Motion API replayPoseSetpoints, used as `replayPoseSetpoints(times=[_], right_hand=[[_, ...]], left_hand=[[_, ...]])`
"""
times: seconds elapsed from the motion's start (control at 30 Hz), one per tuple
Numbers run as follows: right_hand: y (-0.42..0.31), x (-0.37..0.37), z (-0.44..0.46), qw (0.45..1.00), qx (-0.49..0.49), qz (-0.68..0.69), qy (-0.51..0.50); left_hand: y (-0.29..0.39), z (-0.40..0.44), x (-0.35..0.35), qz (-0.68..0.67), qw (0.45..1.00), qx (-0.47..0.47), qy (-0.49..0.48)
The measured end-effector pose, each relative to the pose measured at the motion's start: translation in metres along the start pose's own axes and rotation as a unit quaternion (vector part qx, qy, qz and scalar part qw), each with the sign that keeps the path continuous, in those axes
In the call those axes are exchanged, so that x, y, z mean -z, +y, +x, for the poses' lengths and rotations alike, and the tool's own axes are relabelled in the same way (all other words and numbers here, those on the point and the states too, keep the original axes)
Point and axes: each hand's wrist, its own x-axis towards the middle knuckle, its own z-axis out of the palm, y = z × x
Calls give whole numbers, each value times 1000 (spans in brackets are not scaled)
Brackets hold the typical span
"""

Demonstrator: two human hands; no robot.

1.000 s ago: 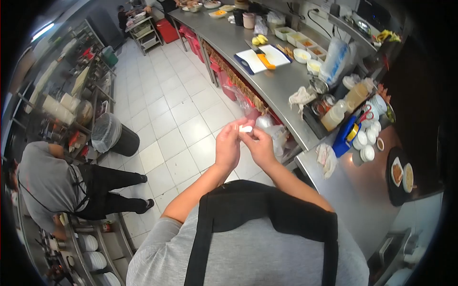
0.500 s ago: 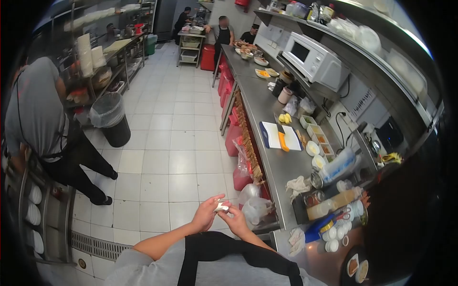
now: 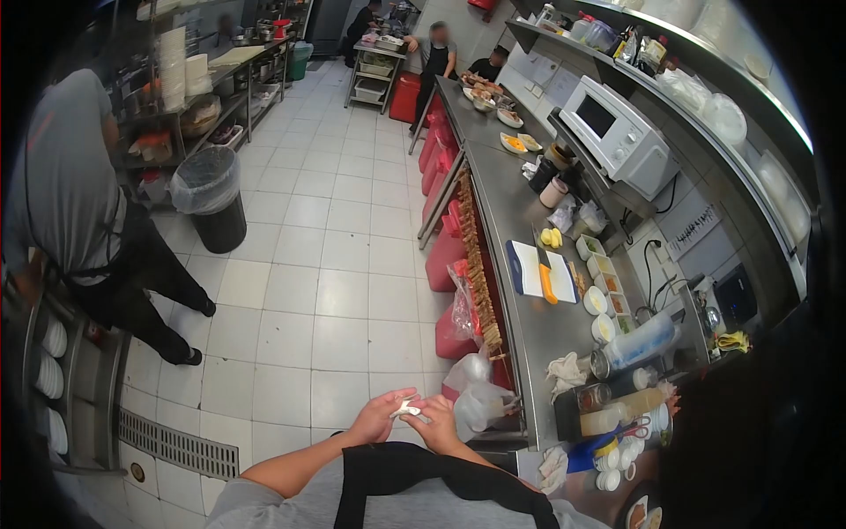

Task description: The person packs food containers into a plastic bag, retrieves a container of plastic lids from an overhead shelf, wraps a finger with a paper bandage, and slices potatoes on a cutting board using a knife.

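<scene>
In front of my body, above the tiled floor, my two hands meet around a small crumpled white piece [image 3: 405, 409], perhaps paper or cloth; its kind is too small to tell. My left hand [image 3: 377, 418] cups it from the left, with fingers pointing up and inward. From the other side, the bent fingers and thumb of my right hand [image 3: 435, 425] pinch it. Just beyond my right hand, white plastic bags [image 3: 480, 401] hang beside the counter.
A steel counter [image 3: 564, 339] on the right bears a cutting board [image 3: 529, 271] with an orange-handled knife [image 3: 548, 284], containers and bottles. A microwave [image 3: 614, 132] sits above. To the left, a person in grey [image 3: 70, 167] stands near a bin [image 3: 211, 198]. Other people are at the back.
My view has turned slightly, so the counter appears farther right and lower. My hands stay together; the white piece looks more spread between my fingers.
</scene>
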Motion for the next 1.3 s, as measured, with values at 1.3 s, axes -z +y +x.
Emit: replayPoseSetpoints(times=[1.3], right_hand=[[-20,76,-80,989,-38,-3,-141]], left_hand=[[-69,-20,-72,325,944,22,46]])
